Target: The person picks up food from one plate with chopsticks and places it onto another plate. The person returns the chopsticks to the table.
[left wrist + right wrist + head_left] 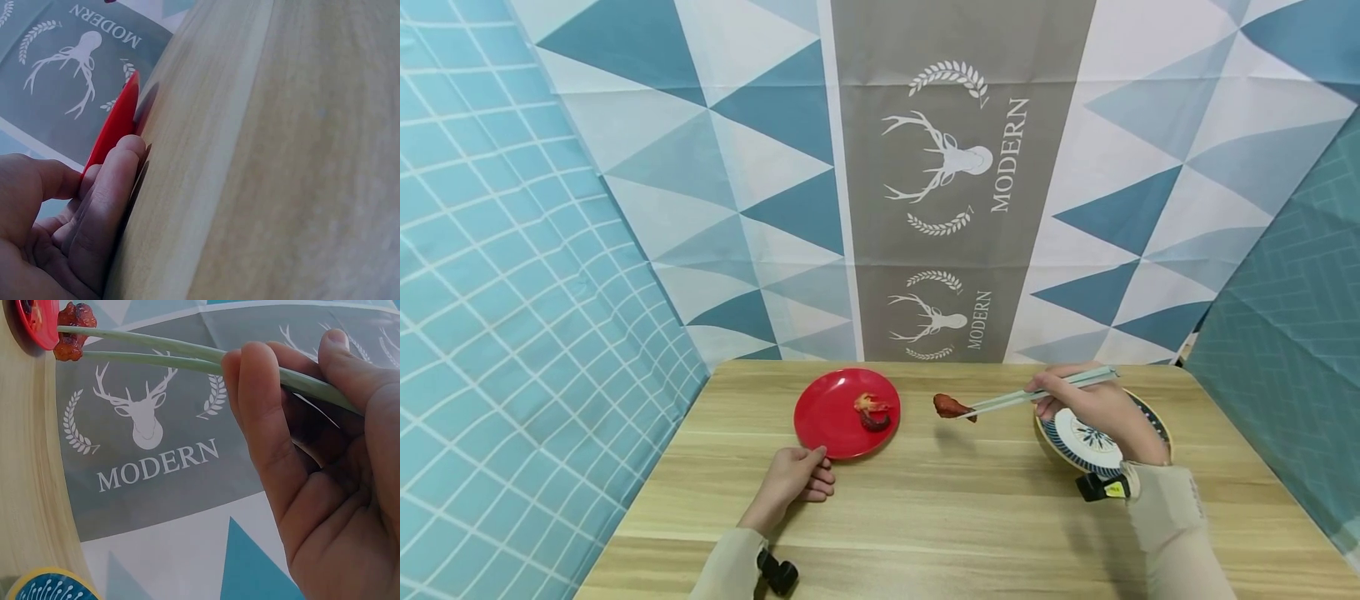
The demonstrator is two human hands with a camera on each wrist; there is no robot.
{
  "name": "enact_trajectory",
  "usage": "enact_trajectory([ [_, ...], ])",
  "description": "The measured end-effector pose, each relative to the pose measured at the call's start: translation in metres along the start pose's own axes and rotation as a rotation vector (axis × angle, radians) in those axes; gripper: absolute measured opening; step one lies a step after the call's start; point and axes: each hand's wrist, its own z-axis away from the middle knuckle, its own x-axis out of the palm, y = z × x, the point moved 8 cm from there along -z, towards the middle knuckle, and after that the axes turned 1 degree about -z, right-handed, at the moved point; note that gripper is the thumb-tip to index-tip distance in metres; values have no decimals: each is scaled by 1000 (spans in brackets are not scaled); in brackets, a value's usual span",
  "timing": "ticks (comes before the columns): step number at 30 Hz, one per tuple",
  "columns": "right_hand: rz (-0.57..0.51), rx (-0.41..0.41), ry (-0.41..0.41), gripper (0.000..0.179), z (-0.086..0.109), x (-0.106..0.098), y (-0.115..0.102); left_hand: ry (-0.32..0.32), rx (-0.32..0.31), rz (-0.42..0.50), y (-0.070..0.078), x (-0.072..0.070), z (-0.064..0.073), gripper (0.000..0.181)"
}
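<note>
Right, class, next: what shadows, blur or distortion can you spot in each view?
Head view: a faint, soft-edged shadow on the table below the raised drumstick; left wrist view: dimmer light, a dark shadow beside the red plate, the table looking soft and low in detail; right wrist view: the chopsticks look bowed, probably lens distortion.
</note>
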Motion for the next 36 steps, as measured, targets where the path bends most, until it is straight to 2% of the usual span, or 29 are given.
enact_trajectory([
  [10,1,-10,5,35,-5,4,2,4,6,6,1,-2,0,37],
  [18,-1,-11,12,36,-9,12,1,18,-15,3,1,-2,1,36],
  [23,-5,-28,-5,34,-12,18,-1,14,-14,-1,2,0,2,36],
  [30,-67,-27,-65,33,-22,33,1,17,0,1,2,0,3,36],
  [36,-84,-56,-70,32,-27,39,-1,20,-8,7,2,0,3,36],
])
